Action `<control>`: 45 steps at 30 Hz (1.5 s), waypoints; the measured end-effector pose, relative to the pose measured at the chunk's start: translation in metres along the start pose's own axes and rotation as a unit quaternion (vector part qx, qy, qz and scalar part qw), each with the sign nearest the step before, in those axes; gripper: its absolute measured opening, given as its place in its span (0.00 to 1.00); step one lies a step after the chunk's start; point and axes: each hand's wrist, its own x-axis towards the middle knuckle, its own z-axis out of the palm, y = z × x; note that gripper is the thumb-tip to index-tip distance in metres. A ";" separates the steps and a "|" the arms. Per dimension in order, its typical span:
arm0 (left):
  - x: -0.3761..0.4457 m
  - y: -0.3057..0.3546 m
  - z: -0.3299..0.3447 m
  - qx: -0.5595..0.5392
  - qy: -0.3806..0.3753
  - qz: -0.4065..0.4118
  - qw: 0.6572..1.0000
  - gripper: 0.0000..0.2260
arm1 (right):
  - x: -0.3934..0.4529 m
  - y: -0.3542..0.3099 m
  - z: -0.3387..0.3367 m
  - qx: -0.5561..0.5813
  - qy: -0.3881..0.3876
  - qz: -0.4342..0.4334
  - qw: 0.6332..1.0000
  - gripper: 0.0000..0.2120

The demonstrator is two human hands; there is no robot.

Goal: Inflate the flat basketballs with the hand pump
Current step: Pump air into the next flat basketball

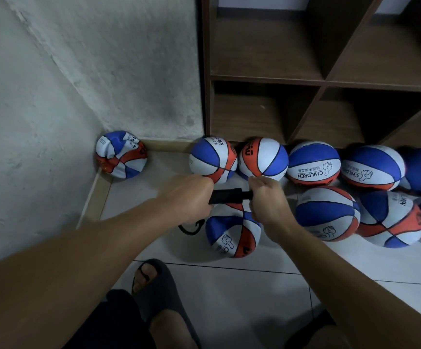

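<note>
A black hand pump [225, 195] lies level between my two hands, just above a partly flat blue, white and orange basketball [232, 231] on the floor. My left hand [188, 197] is closed around the pump's left end. My right hand [267, 199] grips its right end. A black hose [190, 227] curls out below my left hand, and where it ends is hidden. Another crumpled flat basketball [120, 154] sits in the wall corner. Several round, full basketballs [314, 163] lie in rows to the right.
A dark wooden shelf unit [325, 81] with open compartments stands behind the balls. White walls meet at the left corner with a wooden skirting [98, 195]. My foot in a dark slipper [154, 280] rests on the white tiled floor below the pump.
</note>
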 end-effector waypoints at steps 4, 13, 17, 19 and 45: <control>-0.001 0.006 0.003 0.003 -0.001 0.012 1.000 0.08 | -0.003 0.005 0.003 -0.015 -0.008 -0.012 1.000 0.17; -0.002 -0.016 -0.005 0.029 -0.047 0.011 0.998 0.11 | 0.014 0.031 -0.020 -0.034 -0.022 0.042 0.998 0.17; 0.001 -0.034 -0.012 0.032 -0.042 -0.029 0.998 0.14 | 0.027 0.022 -0.065 -0.046 0.015 0.040 0.998 0.17; 0.001 -0.032 -0.011 0.012 -0.046 -0.031 0.998 0.14 | 0.025 0.019 -0.064 -0.065 0.028 0.027 0.997 0.16; -0.004 -0.021 -0.006 -0.022 -0.025 -0.002 0.999 0.13 | 0.004 0.004 -0.014 -0.097 0.046 -0.015 0.994 0.16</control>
